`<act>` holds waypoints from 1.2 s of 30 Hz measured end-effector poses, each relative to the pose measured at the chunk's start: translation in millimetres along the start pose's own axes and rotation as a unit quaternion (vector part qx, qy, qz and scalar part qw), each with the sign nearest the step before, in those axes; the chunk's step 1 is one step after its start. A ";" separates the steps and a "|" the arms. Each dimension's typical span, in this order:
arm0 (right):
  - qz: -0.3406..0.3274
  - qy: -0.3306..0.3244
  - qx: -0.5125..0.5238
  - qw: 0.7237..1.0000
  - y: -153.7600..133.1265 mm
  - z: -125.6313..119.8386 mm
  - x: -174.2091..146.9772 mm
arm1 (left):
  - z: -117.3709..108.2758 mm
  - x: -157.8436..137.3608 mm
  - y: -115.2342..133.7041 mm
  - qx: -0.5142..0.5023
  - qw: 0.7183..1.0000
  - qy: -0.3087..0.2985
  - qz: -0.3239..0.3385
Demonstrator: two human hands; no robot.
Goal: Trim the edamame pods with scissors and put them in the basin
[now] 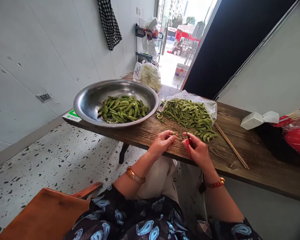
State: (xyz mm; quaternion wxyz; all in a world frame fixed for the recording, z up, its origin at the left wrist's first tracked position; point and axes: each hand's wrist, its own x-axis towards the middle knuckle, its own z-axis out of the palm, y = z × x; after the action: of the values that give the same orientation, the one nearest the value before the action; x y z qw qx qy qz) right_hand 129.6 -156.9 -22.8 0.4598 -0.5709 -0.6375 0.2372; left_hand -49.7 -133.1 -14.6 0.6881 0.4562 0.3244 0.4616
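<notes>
Close to the table's front edge, my left hand is closed, pinching a green soybean pod between thumb and fingers. Just to its right, my right hand is wrapped round red-handled scissors, their dark blades pointing up and away from me. A small gap separates the two hands. Behind them a heap of soybean pods spreads over a clear plastic bag. On the left, a wide steel basin holds another pile of pods.
Thin wooden sticks lie on the wooden table at right, near a white package and a red bundle. A filled plastic bag stands behind the basin. An orange-brown stool is at lower left.
</notes>
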 end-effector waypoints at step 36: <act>-0.101 -0.082 -0.154 0.979 -0.8 1.2 -16.4 | -1.0 1.4 -5.0 0.192 0.976 0.024 0.102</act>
State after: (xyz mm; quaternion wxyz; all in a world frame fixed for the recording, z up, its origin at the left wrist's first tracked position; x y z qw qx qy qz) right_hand 126.9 -172.4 -27.9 0.3341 -0.5458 -0.7565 0.1348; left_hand -48.3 -132.2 -19.6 0.5291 0.5990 0.3750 0.4697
